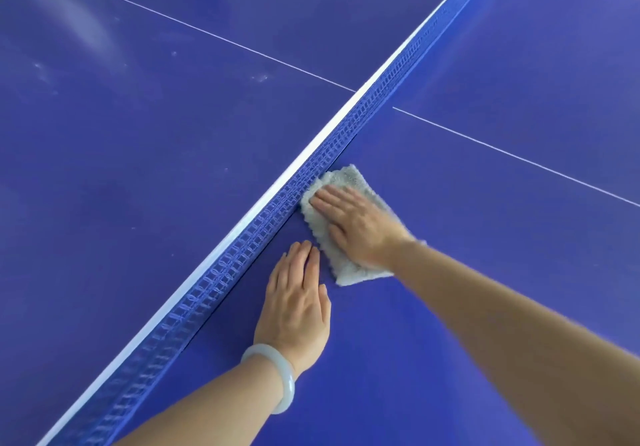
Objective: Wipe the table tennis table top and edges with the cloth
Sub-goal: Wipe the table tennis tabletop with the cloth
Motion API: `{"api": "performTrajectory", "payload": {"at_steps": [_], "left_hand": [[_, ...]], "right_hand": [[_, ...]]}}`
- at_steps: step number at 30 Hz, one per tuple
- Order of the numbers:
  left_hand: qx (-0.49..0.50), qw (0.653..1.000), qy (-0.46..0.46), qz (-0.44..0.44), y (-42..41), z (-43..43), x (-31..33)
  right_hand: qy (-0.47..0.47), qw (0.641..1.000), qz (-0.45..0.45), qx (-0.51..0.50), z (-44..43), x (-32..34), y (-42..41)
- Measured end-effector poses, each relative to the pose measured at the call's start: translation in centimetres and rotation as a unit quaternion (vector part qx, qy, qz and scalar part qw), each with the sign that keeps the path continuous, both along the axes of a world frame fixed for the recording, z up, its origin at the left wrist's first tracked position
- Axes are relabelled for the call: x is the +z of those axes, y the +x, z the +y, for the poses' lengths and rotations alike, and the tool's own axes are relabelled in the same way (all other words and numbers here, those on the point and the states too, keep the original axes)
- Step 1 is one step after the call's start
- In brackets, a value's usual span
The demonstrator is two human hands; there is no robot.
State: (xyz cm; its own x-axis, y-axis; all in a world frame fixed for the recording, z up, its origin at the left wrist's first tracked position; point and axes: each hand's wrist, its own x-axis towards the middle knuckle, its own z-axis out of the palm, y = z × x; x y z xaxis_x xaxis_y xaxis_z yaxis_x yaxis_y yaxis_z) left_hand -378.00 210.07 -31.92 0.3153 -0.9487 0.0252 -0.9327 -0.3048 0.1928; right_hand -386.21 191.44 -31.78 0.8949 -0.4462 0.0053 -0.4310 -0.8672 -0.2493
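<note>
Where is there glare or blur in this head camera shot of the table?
Head view: pale glare streaks the table top at upper left; the right forearm is smeared by motion blur, while the right hand on the cloth and the net look fairly sharp; shadows are faint.

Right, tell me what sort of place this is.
Likely a games or sports room, though little else shows: a blue table tennis table with white lines and its net stretched across the middle.
</note>
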Motion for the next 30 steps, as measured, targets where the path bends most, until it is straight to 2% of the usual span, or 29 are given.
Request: {"api": "performTrajectory", "payload": {"at_steps": [1, 3, 5, 7, 9, 12, 14, 16, 19, 21, 24, 26, 28, 30], "left_hand": [[0.001, 1.0, 0.002, 0.0, 0.1, 0.1, -0.2], [0.003, 1.0, -0.001, -0.007, 0.2, 0.3, -0.4], [0.002, 1.0, -0.006, -0.012, 0.3, 0.2, -0.5], [-0.002, 1.0, -0.006, -0.014, 0.4, 0.1, -0.6], [0.0, 1.0, -0.005, -0.021, 0.3, -0.1, -0.7], [-0.001, 1.0, 0.002, -0.025, 0.1, -0.1, -0.2], [-0.001, 1.0, 0.006, -0.022, 0.1, -0.1, -0.2], [0.0, 1.0, 0.003, -0.02, 0.1, -0.1, -0.2], [-0.002, 1.0, -0.006, -0.023, 0.2, 0.0, -0.3], [-0.001, 1.0, -0.006, -0.017, 0.2, 0.0, -0.3], [0.0, 1.0, -0.003, -0.01, 0.2, 0.0, -0.4], [-0.001, 1.0, 0.003, -0.007, 0.3, 0.1, -0.4], [0.001, 1.0, 0.005, -0.003, 0.4, 0.1, -0.6], [0.006, 1.0, 0.009, 0.006, 0.4, 0.0, -0.8]], "right_hand": [[-0.006, 1.0, -0.002, -0.012, -2.1, -0.1, -0.8], [-0.001, 0.99, -0.001, -0.143, -6.6, 0.0, -2.5], [0.022, 0.959, 0.007, -0.283, -10.5, 0.2, -3.1], [0.033, 0.933, 0.006, -0.358, -11.6, 0.4, -1.2], [0.028, 0.935, 0.005, -0.354, -9.5, 0.4, 1.6], [0.002, 0.979, 0.001, -0.204, -5.5, -0.1, 2.5], [0.002, 0.985, -0.009, -0.174, -6.8, 0.3, 1.3], [0.01, 0.964, -0.009, -0.265, -9.3, 0.4, 0.6], [0.038, 0.914, 0.023, -0.403, -10.1, 0.5, 1.4], [0.023, 0.915, 0.023, -0.401, -7.1, 0.2, 2.9], [0.02, 0.961, -0.004, -0.277, -1.5, -0.5, 1.1], [0.01, 0.973, -0.01, -0.231, -1.3, -0.6, -3.2], [0.009, 0.952, -0.003, -0.306, -3.5, -0.4, -7.9], [0.019, 0.907, 0.019, -0.42, -4.4, -0.1, -10.6]]}}
